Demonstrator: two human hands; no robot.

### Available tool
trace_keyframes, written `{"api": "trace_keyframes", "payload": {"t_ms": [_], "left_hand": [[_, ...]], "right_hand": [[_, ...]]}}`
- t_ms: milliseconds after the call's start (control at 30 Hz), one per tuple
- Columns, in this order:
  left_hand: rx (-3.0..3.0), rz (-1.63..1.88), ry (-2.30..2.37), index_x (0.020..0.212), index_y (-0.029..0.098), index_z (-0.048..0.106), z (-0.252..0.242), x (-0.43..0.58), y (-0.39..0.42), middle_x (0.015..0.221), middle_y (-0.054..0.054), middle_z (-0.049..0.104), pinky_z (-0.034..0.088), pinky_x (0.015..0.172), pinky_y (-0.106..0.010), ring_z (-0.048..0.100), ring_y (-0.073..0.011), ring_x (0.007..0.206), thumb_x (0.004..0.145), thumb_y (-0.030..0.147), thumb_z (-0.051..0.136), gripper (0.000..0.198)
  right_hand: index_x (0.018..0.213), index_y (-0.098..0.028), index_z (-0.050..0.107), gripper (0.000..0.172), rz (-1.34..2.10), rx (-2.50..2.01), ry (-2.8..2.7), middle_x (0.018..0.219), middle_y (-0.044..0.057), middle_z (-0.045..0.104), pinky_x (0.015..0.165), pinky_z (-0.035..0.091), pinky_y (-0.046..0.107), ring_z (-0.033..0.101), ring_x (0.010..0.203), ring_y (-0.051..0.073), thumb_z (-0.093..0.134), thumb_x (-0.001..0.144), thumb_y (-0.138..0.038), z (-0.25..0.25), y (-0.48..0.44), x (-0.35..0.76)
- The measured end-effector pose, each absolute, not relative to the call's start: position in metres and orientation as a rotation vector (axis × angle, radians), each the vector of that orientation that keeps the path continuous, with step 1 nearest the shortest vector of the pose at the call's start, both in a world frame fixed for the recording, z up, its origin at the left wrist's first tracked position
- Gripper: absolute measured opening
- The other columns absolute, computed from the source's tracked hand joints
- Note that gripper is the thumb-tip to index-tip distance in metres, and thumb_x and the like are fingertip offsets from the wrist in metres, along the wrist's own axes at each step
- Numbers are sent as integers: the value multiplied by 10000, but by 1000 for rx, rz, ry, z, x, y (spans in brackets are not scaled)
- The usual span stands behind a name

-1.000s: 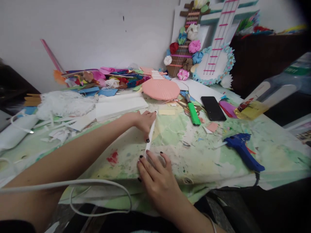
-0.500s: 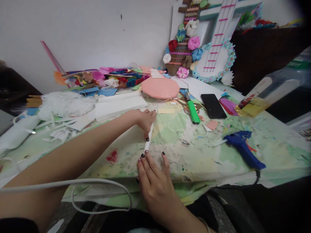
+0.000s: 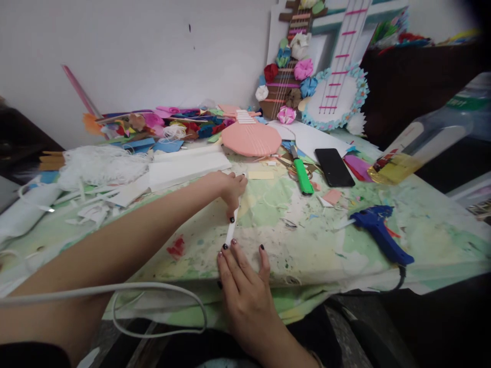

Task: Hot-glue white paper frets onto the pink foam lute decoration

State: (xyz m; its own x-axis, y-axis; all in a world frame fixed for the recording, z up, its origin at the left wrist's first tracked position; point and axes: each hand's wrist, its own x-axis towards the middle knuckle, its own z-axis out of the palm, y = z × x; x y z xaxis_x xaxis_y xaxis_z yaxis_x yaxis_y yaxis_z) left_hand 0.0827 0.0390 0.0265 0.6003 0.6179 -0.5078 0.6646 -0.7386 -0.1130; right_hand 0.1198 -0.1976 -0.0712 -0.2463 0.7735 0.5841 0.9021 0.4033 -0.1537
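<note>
A narrow white strip (image 3: 231, 231) lies on the stained green cloth between my two hands. My left hand (image 3: 232, 194) rests at its far part, fingers apart, with the thumb beside the strip's edge. At the near end, my right hand (image 3: 245, 286) lies flat with its fingertips on or beside the strip; the thumb and fingers are spread. Beyond my left hand sits a pink paper instrument (image 3: 251, 139) with white strings. A pale yellow paper piece (image 3: 261, 175) is just right of my left fingertips.
To the right are a green cutter (image 3: 304, 176), a black phone (image 3: 334, 167), a blue glue gun (image 3: 381, 232) and a tilted bottle (image 3: 422, 138). White shredded paper (image 3: 103, 166) lies at the left. A white cable (image 3: 161, 286) loops across the front. Two decorated instruments stand behind.
The view has shifted slightly. My right thumb has moved a little outward, and my right fingertips sit slightly lower. My left hand stays almost where it was on the strip.
</note>
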Motion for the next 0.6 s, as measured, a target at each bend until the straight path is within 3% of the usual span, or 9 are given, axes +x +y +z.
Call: {"api": "trace_keyframes", "payload": {"t_ms": [167, 267, 333, 433, 533, 600], "left_hand": [[2753, -709, 985, 1446, 200, 119, 27, 68, 44, 1489, -190, 235, 240, 1028, -610, 222, -444, 1321, 319, 580, 750, 1346], [2743, -492, 830, 1453, 138, 31, 19, 44, 48, 1522, -211, 98, 191, 1097, -494, 151, -380, 1374, 426, 655, 697, 1328], [2752, -367, 777, 1454, 158, 56, 11, 29, 47, 1538, -176, 16, 95, 1118, -497, 67, -350, 1399, 538, 692, 629, 1205], [2735, -258, 753, 1456, 219, 62, 0, 14, 42, 1548, -117, 19, -4, 1114, -518, 1, -304, 1412, 697, 692, 501, 996], [2731, -133, 815, 1450, 268, 97, -7, 14, 33, 1552, -54, 68, 3, 1116, -511, 22, -233, 1419, 887, 566, 234, 652], [2751, -63, 911, 1442, 271, 131, -10, 18, 27, 1549, -36, 103, 24, 1112, -527, 33, -208, 1419, 931, 455, 123, 543]], "right_hand": [[1288, -100, 504, 396, -275, -1430, -2074, 1317, 129, 538, 1123, -22, 540, 277, 1362, 234, 403, 912, -175, -75, -197, 118], [1293, -105, 499, 396, -267, -1430, -2061, 1321, 131, 533, 1120, -17, 545, 283, 1361, 231, 400, 917, -182, -76, -197, 117], [1294, -99, 496, 398, -269, -1418, -2049, 1321, 133, 533, 1118, -17, 549, 287, 1359, 234, 407, 916, -189, -76, -197, 117], [1288, -91, 499, 396, -257, -1406, -2034, 1333, 129, 522, 1116, -31, 547, 285, 1359, 237, 417, 914, -193, -76, -197, 116], [1288, -96, 498, 395, -240, -1404, -2022, 1339, 121, 517, 1115, -41, 541, 281, 1361, 236, 416, 915, -196, -75, -196, 116], [1290, -99, 497, 395, -246, -1406, -2013, 1335, 120, 522, 1113, -37, 543, 282, 1360, 236, 414, 916, -199, -76, -196, 116]]}}
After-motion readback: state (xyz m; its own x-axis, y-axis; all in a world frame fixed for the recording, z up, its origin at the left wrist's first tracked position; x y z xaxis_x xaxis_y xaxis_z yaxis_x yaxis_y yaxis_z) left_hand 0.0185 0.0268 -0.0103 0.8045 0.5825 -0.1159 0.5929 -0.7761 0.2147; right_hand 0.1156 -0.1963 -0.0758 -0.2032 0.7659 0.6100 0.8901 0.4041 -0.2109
